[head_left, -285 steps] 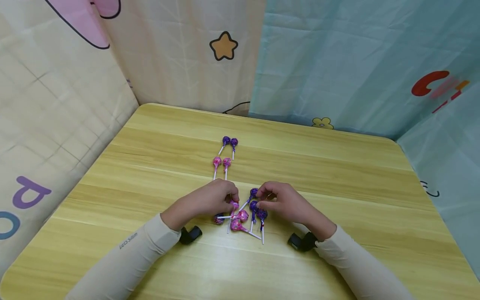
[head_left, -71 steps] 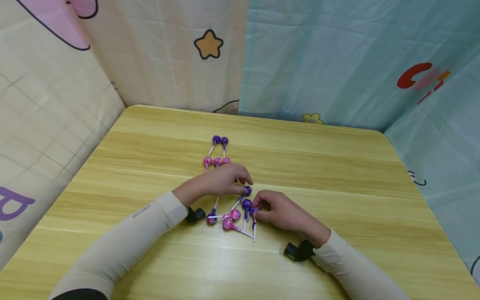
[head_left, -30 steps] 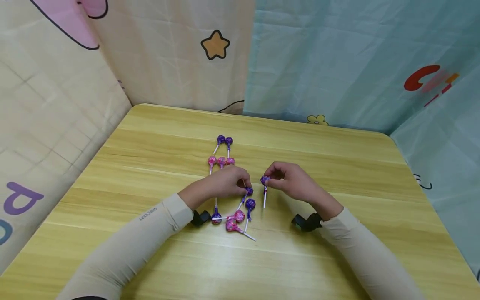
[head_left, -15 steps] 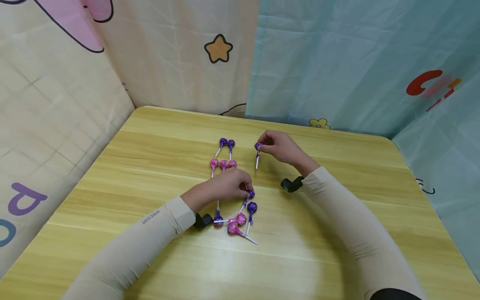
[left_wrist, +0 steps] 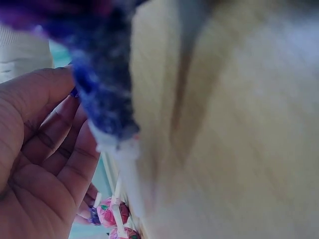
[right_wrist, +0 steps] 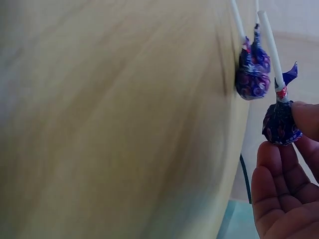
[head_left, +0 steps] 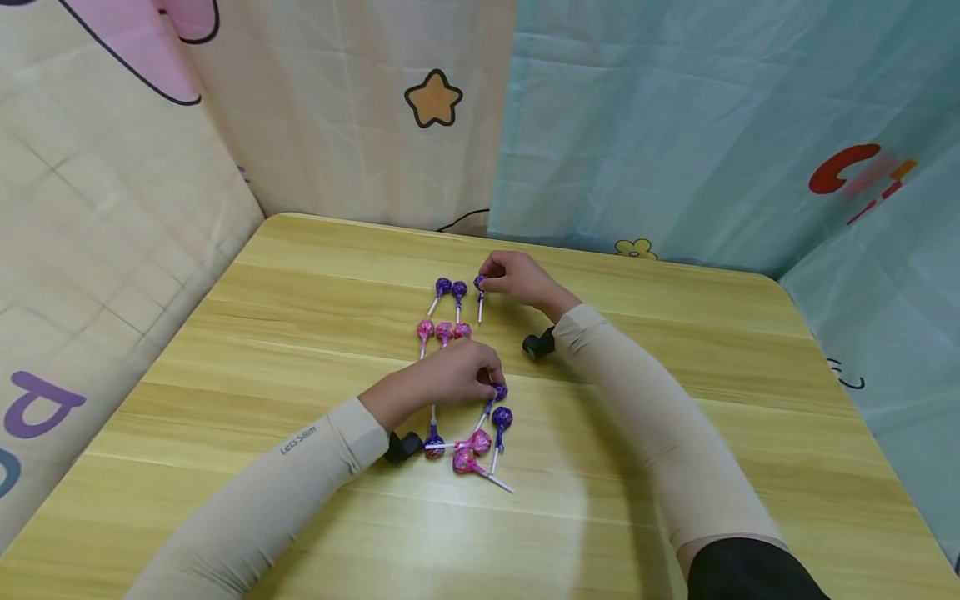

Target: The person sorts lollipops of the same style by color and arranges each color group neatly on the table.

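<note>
My right hand (head_left: 521, 279) pinches a purple-wrapped lollipop (head_left: 480, 282) by its head at the back of the table, stick pointing toward me. Just left of it lie two purple lollipops (right_wrist: 252, 74), and nearer me a row of three pink lollipops (head_left: 444, 332), their sticks partly hidden by my left hand (head_left: 461, 372). That hand pinches the head of another purple lollipop (head_left: 500, 392) in the front group. Around it lie a purple lollipop (head_left: 502, 417), two pink lollipops (head_left: 465, 460) and a purple lollipop (head_left: 434, 448) with its head toward me, large and blurred in the left wrist view.
The wooden table (head_left: 300, 300) reaches back to a beige curtain (head_left: 337, 125) and a blue curtain (head_left: 637, 125). Black wrist cameras (head_left: 405, 447) sit close over the tabletop at both wrists.
A third pink lollipop has joined the pink row. My right hand has carried a purple lollipop from the front group back and left beside the two purple ones. My left hand now holds a purple lollipop.
</note>
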{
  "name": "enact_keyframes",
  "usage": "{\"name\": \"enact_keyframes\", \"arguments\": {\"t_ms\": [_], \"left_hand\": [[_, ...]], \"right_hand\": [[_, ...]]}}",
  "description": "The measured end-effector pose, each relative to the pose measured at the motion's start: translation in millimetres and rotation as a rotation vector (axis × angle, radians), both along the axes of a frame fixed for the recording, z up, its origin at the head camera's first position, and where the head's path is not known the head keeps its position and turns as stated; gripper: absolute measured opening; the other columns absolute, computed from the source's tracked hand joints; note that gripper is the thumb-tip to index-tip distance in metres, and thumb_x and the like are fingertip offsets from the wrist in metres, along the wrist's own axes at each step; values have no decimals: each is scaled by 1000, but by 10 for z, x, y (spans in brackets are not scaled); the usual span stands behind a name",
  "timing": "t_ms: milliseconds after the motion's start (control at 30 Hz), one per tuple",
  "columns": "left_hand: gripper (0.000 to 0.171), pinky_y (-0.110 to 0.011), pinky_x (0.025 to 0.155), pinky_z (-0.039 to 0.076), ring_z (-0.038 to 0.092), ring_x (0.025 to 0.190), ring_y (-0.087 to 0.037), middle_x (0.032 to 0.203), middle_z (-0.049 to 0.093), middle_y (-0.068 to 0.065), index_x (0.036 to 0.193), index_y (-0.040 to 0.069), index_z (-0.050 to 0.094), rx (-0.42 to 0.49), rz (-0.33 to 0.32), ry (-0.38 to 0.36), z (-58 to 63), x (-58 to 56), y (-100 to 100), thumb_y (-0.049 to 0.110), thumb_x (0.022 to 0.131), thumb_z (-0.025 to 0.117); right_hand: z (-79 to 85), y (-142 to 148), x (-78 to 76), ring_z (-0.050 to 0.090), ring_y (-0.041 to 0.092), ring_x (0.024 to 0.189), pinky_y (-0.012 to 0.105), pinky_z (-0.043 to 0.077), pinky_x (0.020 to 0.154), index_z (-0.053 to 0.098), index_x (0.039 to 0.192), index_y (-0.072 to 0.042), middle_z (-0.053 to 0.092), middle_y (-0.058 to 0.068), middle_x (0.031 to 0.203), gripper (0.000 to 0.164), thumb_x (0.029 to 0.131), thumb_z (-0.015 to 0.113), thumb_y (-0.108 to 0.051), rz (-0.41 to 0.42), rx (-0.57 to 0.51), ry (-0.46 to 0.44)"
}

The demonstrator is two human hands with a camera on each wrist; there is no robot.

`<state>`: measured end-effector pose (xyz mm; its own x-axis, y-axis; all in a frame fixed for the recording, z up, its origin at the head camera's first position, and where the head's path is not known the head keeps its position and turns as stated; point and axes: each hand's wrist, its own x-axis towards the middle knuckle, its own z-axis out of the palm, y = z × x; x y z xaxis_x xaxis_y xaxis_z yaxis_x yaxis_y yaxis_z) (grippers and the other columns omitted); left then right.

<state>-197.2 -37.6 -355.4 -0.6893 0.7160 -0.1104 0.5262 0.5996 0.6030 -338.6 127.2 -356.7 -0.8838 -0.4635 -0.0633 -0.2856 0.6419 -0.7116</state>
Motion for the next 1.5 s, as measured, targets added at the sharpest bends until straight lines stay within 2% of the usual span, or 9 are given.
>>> {"name": "enact_keyframes", "arguments": {"t_ms": [267, 667, 1000, 1300, 1500], "left_hand": [[5, -23, 75, 49, 58, 79, -7, 88, 65, 8, 91, 13, 73, -3, -3, 12, 18, -2, 8, 9, 89, 74], [5, -23, 74, 49, 58, 78, -6, 87, 65, 9, 92, 14, 73, -3, 5, -1, 15, 6, 1, 10, 89, 74], [6, -23, 74, 49, 59, 79, -6, 87, 66, 8, 92, 14, 73, -3, 6, 1, 26, 18, 4, 9, 89, 74], [4, -23, 74, 49, 59, 79, -6, 87, 66, 8, 91, 13, 73, -2, 9, -7, 21, 16, 9, 10, 89, 74], [5, -24, 74, 49, 59, 78, -7, 86, 66, 8, 90, 13, 73, 6, 12, -5, 12, 18, 15, 9, 88, 74]], "right_hand": [[-63, -97, -66, 51, 22, 88, 31, 42, 75, 65, 105, -6, 64, 8, 103, 14, 94, 70, -14, -38, 26, -53], [-151, -135, -85, 50, 22, 85, 30, 42, 70, 64, 107, -6, 63, 8, 103, 16, 95, 68, -16, -21, 35, -98], [-125, -97, -59, 50, 22, 89, 30, 43, 72, 63, 111, -6, 62, 8, 108, 21, 94, 69, -18, -24, -8, -132], [-132, -65, -37, 51, 22, 93, 31, 44, 76, 62, 113, -6, 61, 9, 112, 22, 96, 67, -18, -54, -24, -124], [-84, 30, 70, 52, 24, 96, 34, 45, 81, 63, 115, -5, 61, 10, 113, 23, 96, 66, -19, -85, -78, -111]]}}
